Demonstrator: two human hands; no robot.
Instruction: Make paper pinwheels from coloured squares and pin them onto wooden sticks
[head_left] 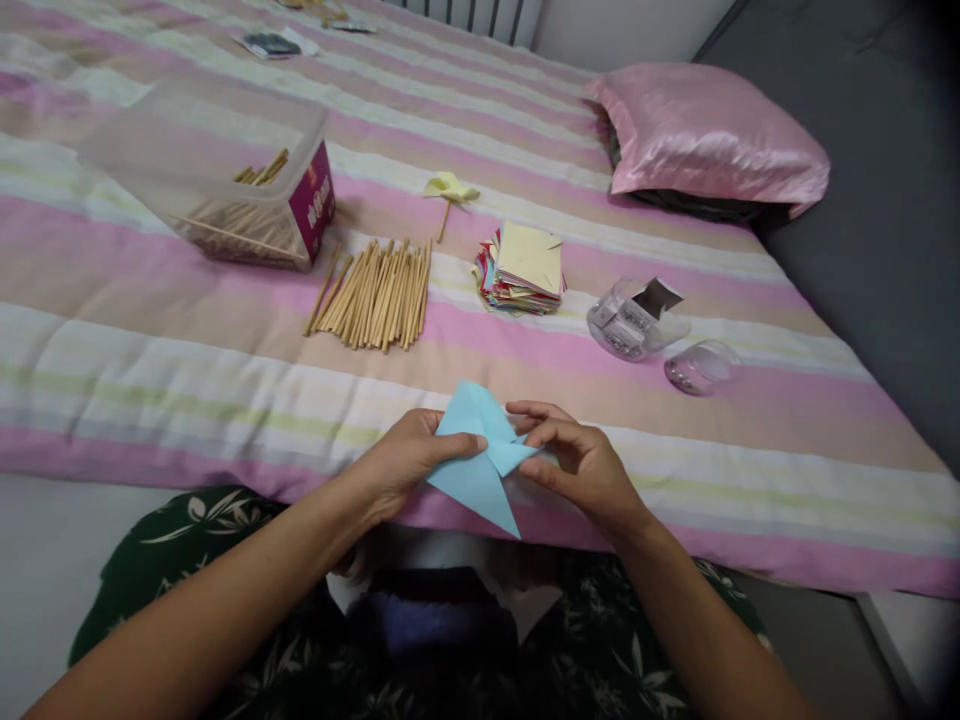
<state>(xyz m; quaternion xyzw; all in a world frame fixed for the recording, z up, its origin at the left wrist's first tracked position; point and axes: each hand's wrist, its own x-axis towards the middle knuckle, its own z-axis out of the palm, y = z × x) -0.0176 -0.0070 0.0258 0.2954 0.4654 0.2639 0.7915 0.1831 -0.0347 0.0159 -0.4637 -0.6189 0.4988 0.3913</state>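
Observation:
A light blue paper pinwheel (471, 490), with one corner folded toward its middle, is held above the front edge of the bed. My left hand (409, 455) grips it from the left, the thumb pressing on the centre and the other fingers hidden behind the paper. On the right, my right hand (574, 455) pinches a pointed corner of the same paper between thumb and fingers. Past the hands stand a stack of coloured paper squares (531, 258), the top one pale yellow with cut corners, and a finished yellow pinwheel (450, 188) on a stick.
A bundle of wooden sticks (379, 298) lies left of the paper stack. Behind it is a clear plastic box (210, 130) holding more sticks. Two small clear containers (630, 325) with tiny pieces stand at right. A pink pillow (712, 130) lies at the far right on the striped bedspread (225, 400).

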